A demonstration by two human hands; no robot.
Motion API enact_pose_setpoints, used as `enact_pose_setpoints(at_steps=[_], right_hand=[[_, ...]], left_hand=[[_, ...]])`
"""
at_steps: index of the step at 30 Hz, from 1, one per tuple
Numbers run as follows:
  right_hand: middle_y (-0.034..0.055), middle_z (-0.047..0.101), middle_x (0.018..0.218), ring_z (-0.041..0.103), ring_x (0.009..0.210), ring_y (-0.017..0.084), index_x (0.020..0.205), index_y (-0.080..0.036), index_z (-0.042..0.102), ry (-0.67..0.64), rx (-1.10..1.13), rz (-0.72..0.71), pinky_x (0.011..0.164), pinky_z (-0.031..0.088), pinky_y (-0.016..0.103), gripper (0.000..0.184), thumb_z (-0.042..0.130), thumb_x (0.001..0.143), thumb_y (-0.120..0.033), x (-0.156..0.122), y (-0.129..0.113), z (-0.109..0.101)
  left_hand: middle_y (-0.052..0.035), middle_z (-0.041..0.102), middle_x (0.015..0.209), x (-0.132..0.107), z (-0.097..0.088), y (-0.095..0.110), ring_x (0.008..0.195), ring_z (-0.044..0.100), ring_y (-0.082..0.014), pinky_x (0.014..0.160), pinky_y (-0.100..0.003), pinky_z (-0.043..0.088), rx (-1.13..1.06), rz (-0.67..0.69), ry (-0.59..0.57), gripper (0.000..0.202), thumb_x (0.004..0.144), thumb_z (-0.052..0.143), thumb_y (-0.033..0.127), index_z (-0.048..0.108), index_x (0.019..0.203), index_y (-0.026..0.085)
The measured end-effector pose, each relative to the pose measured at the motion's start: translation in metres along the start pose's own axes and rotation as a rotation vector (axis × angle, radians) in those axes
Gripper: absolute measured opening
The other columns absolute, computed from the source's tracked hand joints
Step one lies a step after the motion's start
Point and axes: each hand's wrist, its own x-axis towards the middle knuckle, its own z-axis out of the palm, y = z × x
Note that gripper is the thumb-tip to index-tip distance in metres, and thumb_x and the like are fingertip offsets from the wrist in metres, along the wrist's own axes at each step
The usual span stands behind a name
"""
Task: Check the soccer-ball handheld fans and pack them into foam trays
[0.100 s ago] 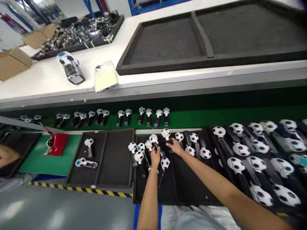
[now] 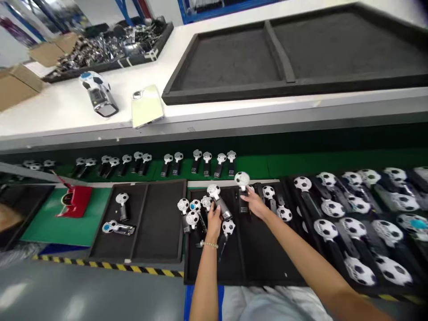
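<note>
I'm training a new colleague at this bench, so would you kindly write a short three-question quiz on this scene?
1. Is the beaded bracelet worn on the wrist of the left hand or of the right hand?
2. True or false: the red object sits on the green mat.
3. How many football-topped units lie or stand in the divided black tray to the left of the hands?

Key: 1. Left hand. 2. True. 3. Two.
</note>
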Motion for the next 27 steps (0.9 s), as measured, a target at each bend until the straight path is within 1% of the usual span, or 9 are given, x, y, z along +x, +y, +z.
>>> enact_pose_setpoints(at_steps=[4,6,9,11,13,20,22,24,27], right_hand=[[-0.0003,0.058,0.078,0.055,0.066,0.014,0.098,-0.021,0.054,-0.301,0.407,0.048,0.066,0.048,0.031,0.039,0.066,0.067,-0.041,-0.039,-0.054,0.000],[-0.0025,0.052,0.072,0.047,0.055,0.009,0.094,-0.019,0.054,-0.471,0.553,0.067,0.055,0.044,0.024,0.037,0.065,0.069,-0.044,-0.057,-0.076,0.011],[-0.0015,0.050,0.075,0.046,0.059,0.008,0.093,-0.017,0.051,-0.621,0.683,0.128,0.053,0.043,0.021,0.039,0.063,0.067,-0.043,-0.078,-0.095,0.032],[0.0010,0.051,0.081,0.048,0.066,0.011,0.095,-0.017,0.048,-0.641,0.736,0.162,0.056,0.046,0.023,0.043,0.059,0.066,-0.048,-0.086,-0.099,0.042],[0.0019,0.051,0.083,0.048,0.066,0.011,0.094,-0.018,0.045,-0.658,0.776,0.171,0.056,0.048,0.025,0.045,0.055,0.066,-0.052,-0.090,-0.101,0.047],[0.0020,0.055,0.081,0.053,0.066,0.014,0.085,-0.021,0.040,-0.756,0.649,0.120,0.054,0.051,0.029,0.048,0.055,0.062,-0.060,-0.096,-0.105,0.047],[0.0034,0.058,0.082,0.057,0.068,0.016,0.086,-0.021,0.041,-0.736,0.541,0.096,0.054,0.051,0.031,0.047,0.056,0.064,-0.060,-0.097,-0.105,0.048],[0.0045,0.061,0.082,0.060,0.067,0.017,0.087,-0.019,0.044,-0.658,0.388,0.086,0.055,0.052,0.032,0.043,0.060,0.067,-0.054,-0.098,-0.104,0.051],[0.0041,0.063,0.074,0.060,0.059,0.016,0.085,-0.017,0.050,-0.430,0.134,0.056,0.054,0.052,0.031,0.036,0.065,0.071,-0.047,-0.097,-0.101,0.056]], left_hand=[[-0.0043,0.061,0.105,-0.040,0.021,0.036,0.098,0.059,-0.0214,0.082,-0.036,0.047,-0.419,-0.044,-0.302,0.051,0.070,0.068,0.036,0.049,0.117,0.028],[-0.0057,0.060,0.099,-0.058,0.038,0.061,0.093,0.059,-0.0219,0.074,-0.034,0.050,-0.611,-0.095,-0.431,0.044,0.071,0.063,0.049,0.054,0.106,0.023],[-0.0009,0.051,0.073,-0.075,0.064,0.088,0.059,0.052,-0.0101,0.050,-0.021,0.045,-0.794,-0.176,-0.549,0.051,0.073,0.050,0.066,0.054,0.093,0.019],[0.0046,0.039,0.063,-0.080,0.075,0.096,0.040,0.031,-0.0025,0.035,-0.014,0.031,-0.863,-0.180,-0.592,0.051,0.074,0.048,0.066,0.052,0.090,0.017],[0.0062,0.035,0.062,-0.083,0.081,0.097,0.036,0.017,-0.0003,0.028,-0.013,0.020,-0.903,-0.137,-0.620,0.050,0.075,0.049,0.064,0.051,0.090,0.017],[0.0073,0.037,0.063,-0.086,0.075,0.095,0.034,0.006,0.0003,0.021,-0.013,0.009,-0.829,-0.035,-0.603,0.036,0.076,0.058,0.051,0.048,0.088,0.019],[0.0067,0.039,0.063,-0.089,0.072,0.100,0.034,0.013,0.0003,0.022,-0.013,0.014,-0.786,-0.018,-0.583,0.039,0.073,0.061,0.053,0.049,0.088,0.019],[0.0039,0.046,0.066,-0.093,0.070,0.107,0.038,0.031,-0.0015,0.028,-0.013,0.028,-0.696,-0.006,-0.561,0.047,0.067,0.065,0.058,0.052,0.089,0.019],[-0.0037,0.060,0.080,-0.098,0.063,0.117,0.062,0.057,-0.0115,0.052,-0.021,0.049,-0.452,0.034,-0.487,0.054,0.060,0.072,0.057,0.056,0.092,0.017]])
